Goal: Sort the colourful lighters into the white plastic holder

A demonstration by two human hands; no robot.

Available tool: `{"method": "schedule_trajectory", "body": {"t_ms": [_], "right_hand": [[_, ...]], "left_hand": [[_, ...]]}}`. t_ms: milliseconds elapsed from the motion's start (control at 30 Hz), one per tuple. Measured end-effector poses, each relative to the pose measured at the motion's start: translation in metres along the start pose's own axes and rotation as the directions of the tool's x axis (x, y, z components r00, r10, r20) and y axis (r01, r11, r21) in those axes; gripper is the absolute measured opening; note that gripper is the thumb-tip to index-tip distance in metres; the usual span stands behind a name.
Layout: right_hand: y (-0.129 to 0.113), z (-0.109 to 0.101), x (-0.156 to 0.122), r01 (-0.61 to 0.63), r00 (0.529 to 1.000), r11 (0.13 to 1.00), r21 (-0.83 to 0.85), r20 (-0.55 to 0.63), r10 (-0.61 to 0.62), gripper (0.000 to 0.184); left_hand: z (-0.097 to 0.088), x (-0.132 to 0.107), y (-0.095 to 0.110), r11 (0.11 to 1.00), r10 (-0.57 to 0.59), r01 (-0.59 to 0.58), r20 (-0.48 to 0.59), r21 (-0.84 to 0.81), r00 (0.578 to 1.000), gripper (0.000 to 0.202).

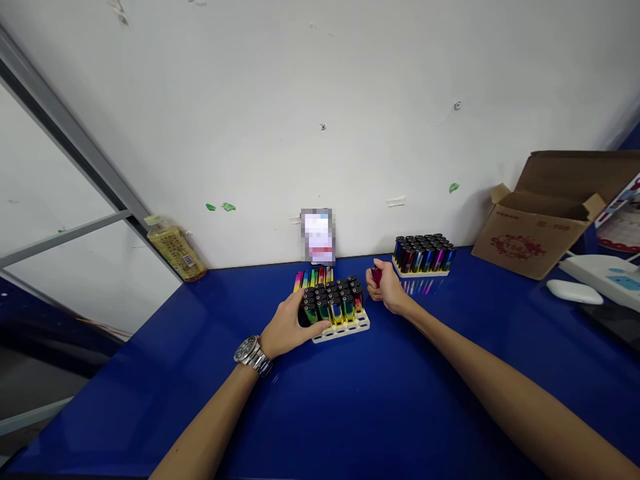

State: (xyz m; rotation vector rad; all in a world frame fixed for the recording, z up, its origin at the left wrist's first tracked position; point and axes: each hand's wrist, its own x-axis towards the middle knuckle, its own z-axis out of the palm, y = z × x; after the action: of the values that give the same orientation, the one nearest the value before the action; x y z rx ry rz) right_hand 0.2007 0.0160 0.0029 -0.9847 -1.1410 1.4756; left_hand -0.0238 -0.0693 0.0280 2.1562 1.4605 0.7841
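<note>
In the middle of the blue table stands a white tray with several upright lighters, shiny green, yellow and red with black tops. My left hand grips the tray's left side, its thumb along the front and the other fingertips hidden behind the lighters. To the right of that tray, my right hand is closed in a fist round a dark red lighter, lifted off the tray; only its upper end shows. The front row of the tray has uncovered holes.
Behind the tray lies a row of bright multicoloured pieces, below a blurred phone against the wall. A second full lighter tray stands back right. Further right are an open cardboard box, a white case and a power strip. A bottle leans at left.
</note>
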Motion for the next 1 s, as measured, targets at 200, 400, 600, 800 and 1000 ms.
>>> {"method": "schedule_trajectory", "body": {"t_ms": [200, 400, 600, 800, 1000], "right_hand": [[0.003, 0.0, 0.0, 0.035, 0.999, 0.999, -0.006, -0.029, -0.035, 0.042], [0.004, -0.001, 0.0, 0.058, 0.998, 0.998, -0.016, -0.017, -0.058, 0.044], [0.006, -0.002, 0.0, 0.088, 0.996, 0.995, -0.039, -0.011, -0.088, 0.044], [0.003, 0.0, -0.007, 0.167, 0.986, 0.981, -0.099, 0.014, -0.167, 0.048], [0.007, -0.003, -0.014, 0.405, 0.907, 0.84, -0.361, 0.044, -0.418, 0.036]], "left_hand": [[0.0, -0.001, 0.0, 1.0, -0.017, 0.017, 0.001, 0.004, 1.0, 0.068], [0.0, 0.0, 0.0, 1.0, -0.009, 0.009, 0.003, 0.005, 1.0, 0.067], [0.001, 0.0, -0.001, 1.0, 0.008, -0.008, -0.011, 0.004, 1.0, 0.066], [0.0, 0.0, -0.001, 1.0, -0.003, 0.003, -0.005, 0.009, 1.0, 0.064], [0.0, 0.0, -0.002, 1.0, -0.002, 0.002, -0.005, 0.017, 1.0, 0.065]]}}
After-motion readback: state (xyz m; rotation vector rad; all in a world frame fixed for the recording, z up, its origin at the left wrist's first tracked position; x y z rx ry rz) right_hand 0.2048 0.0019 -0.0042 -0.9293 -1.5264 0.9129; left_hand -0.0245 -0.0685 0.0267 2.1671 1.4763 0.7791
